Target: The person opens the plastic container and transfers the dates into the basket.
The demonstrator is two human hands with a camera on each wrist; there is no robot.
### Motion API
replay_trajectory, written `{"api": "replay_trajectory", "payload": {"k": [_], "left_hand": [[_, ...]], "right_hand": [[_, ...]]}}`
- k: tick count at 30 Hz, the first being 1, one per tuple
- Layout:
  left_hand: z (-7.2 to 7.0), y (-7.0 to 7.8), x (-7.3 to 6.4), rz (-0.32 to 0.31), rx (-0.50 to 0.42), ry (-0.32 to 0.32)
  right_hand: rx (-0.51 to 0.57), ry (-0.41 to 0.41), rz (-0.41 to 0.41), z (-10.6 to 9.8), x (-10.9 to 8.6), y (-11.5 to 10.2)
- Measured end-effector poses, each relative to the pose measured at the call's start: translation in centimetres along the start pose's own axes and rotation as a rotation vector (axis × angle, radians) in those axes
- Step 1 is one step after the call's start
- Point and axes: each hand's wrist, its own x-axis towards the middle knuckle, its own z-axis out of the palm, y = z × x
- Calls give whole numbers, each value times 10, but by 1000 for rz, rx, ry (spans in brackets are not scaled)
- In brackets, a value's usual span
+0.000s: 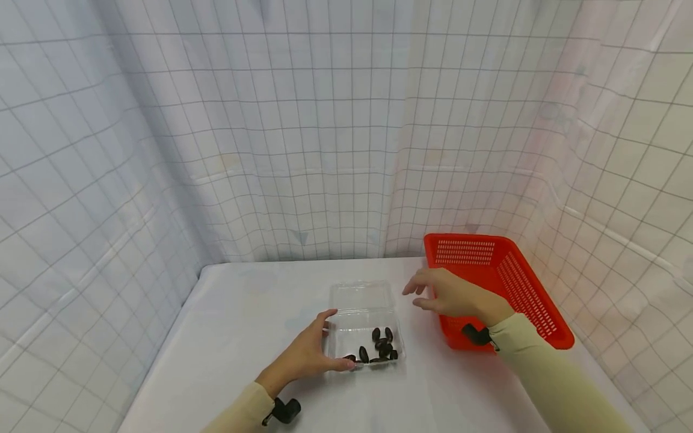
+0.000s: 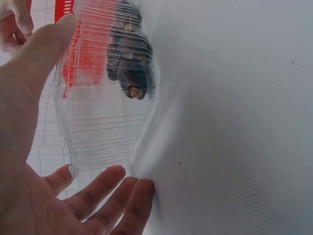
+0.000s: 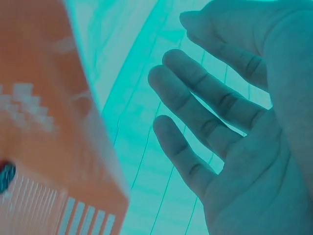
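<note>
A clear plastic clamshell box (image 1: pixel 341 343) lies on the table with its lid (image 1: pixel 360 296) folded back. Several dark oval fruits (image 1: pixel 385 349), like long grapes, sit mostly in its front right part; one shows a brown stem end in the left wrist view. My left hand (image 1: pixel 308 352) holds the box at its left side, thumb on the front rim and fingers spread along the side and back. My right hand (image 1: pixel 449 293) hovers by the left rim of a red plastic basket (image 1: pixel 471 273). Its fingers are loosely bent, with nothing visible between them.
The basket has slotted walls and stands at the table's right side. A white cloth covers the table (image 1: pixel 243 313). White curtains with a grid pattern (image 1: pixel 335 150) enclose the back and both sides. At the right wrist view's left edge, a small dark thing (image 3: pixel 6 176) is too cropped to identify.
</note>
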Motion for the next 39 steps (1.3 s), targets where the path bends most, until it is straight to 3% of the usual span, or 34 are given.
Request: {"api": "replay_trajectory", "payload": {"k": [8,22,39], "left_hand": [[1,-2,-4,1,-1,-3],[2,-2,-4,25,-15,-17],[-1,-1,-4,34,-5,-27]], "right_hand": [[15,-177,-56,28,24,-27],[30,-374,-97,69,58,-54],[8,-460,-105,97,77,-56]]}}
